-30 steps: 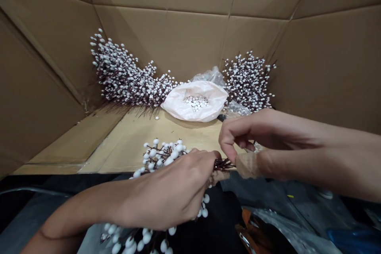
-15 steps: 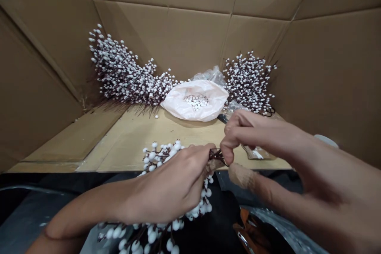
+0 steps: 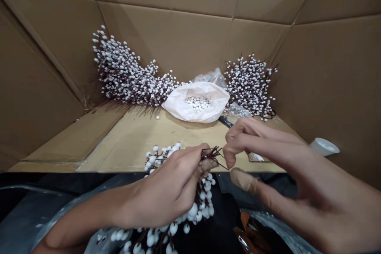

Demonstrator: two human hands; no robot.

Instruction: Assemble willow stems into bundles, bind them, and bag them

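Note:
My left hand (image 3: 166, 186) is closed around a bunch of artificial white berry stems (image 3: 205, 202). Its berries hang below and behind the hand, and the thin brown stem ends (image 3: 212, 152) stick out past the thumb and fingers. At those ends, my right hand (image 3: 268, 158) has its index finger and thumb brought together in a pinch. One thin stem runs out to the right fingertips, and its tip is hidden there. A tan wrap covers the right thumb tip, and a similar one shows on the left hand.
A pale plastic bag (image 3: 175, 105) of loose white berries stands on the table (image 3: 131, 135). Heaps of berry stems lie at left (image 3: 119, 71) and right (image 3: 250, 83) against cardboard walls (image 3: 166, 27). A white cup (image 3: 324, 147) lies at right. Orange-handled scissors or a similar tool (image 3: 245, 232) rests below.
The right hand has moved slightly right and down, away from the left hand. The stem ends, earlier close against its fingers, now show more and fan apart. The white cup shows more fully.

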